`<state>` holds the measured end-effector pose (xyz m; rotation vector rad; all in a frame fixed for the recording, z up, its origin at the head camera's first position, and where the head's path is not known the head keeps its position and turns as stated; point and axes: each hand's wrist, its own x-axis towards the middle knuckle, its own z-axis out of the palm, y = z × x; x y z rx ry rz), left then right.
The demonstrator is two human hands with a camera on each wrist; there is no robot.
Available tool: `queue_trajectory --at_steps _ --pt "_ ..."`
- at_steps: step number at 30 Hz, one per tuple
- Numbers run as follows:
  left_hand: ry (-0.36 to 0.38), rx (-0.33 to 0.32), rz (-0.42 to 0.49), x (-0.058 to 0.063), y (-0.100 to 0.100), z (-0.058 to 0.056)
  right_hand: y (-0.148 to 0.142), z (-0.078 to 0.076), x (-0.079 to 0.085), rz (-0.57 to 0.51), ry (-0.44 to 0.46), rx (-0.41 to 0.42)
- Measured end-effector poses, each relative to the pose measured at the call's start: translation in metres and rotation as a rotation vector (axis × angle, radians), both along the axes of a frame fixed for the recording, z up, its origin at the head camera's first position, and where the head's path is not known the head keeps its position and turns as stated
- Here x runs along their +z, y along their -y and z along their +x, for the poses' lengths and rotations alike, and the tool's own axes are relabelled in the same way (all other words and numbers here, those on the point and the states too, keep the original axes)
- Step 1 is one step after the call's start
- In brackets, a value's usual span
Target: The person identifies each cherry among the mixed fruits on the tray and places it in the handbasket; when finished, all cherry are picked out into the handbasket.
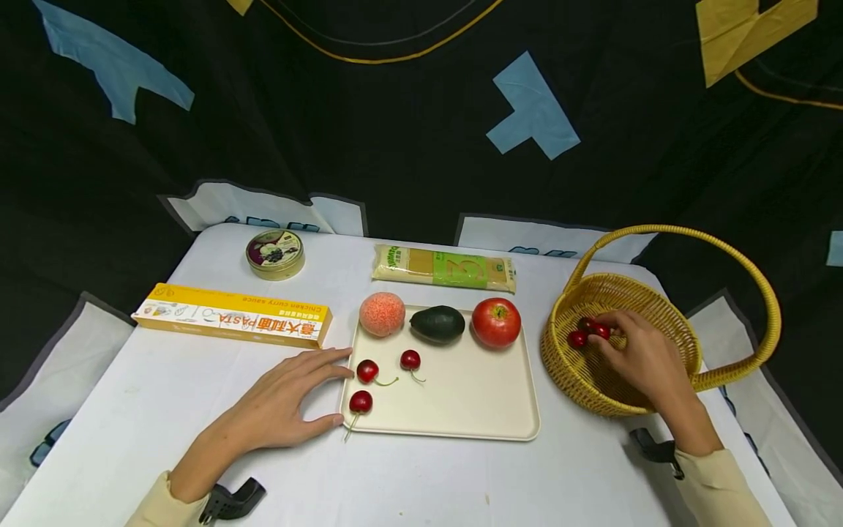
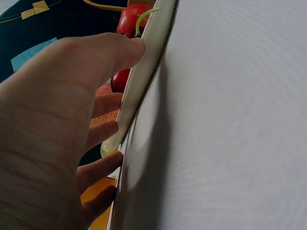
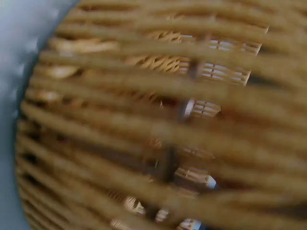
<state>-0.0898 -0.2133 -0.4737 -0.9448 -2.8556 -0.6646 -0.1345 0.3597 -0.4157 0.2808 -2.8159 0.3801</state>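
Note:
My right hand [image 1: 645,357] reaches down inside a yellow wicker basket [image 1: 556,366], thumb and forefinger pinching a dark red cherry [image 1: 601,331]. Beside those fingertips are more cherries [image 1: 577,338] in the basket. In the right wrist view, blurred basket weave [image 3: 144,115] hides the fingers. At the left edge of a cream tray [image 1: 448,410], my left hand [image 1: 279,402] lies with fingers spread and tips at the rim. The tray holds three stemmed cherries [image 1: 361,402], a pinkish-orange round fruit [image 1: 382,315], a dark green avocado [image 1: 437,324] and a red apple [image 1: 496,323].
A yellow-and-white pasta box [image 1: 230,315] lies left of the tray, with a round tin [image 1: 275,254] behind it. A packet of noodles [image 1: 444,268] lies behind the tray. The basket's tall handle [image 1: 767,307] arches over its right side. Black cloth [image 1: 395,132] hangs at the back.

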Motion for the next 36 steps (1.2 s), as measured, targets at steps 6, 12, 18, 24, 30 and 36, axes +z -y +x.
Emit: queue_trajectory --at_steps 6,12,18,24,30,36 --pt "0.007 -0.004 -0.006 -0.001 0.000 -0.001 -0.013 -0.003 -0.006 0.000 0.068 -0.030" --pt "0.012 -0.005 -0.009 -0.001 -0.001 -0.001 -0.024 -0.011 -0.010 0.009 0.137 -0.036" --pt "0.012 -0.005 -0.013 -0.001 -0.002 -0.002 -0.027 -0.017 -0.011 0.027 0.222 -0.069" --pt "0.015 -0.005 -0.011 -0.001 -0.001 -0.001 -0.028 -0.019 -0.014 0.028 0.279 -0.099" --pt "0.011 -0.003 -0.011 -0.001 0.000 -0.001 -0.027 -0.021 -0.014 0.028 0.265 -0.096" --pt "0.007 0.001 -0.007 -0.001 0.001 -0.001 -0.025 -0.022 -0.014 0.035 0.228 -0.070"
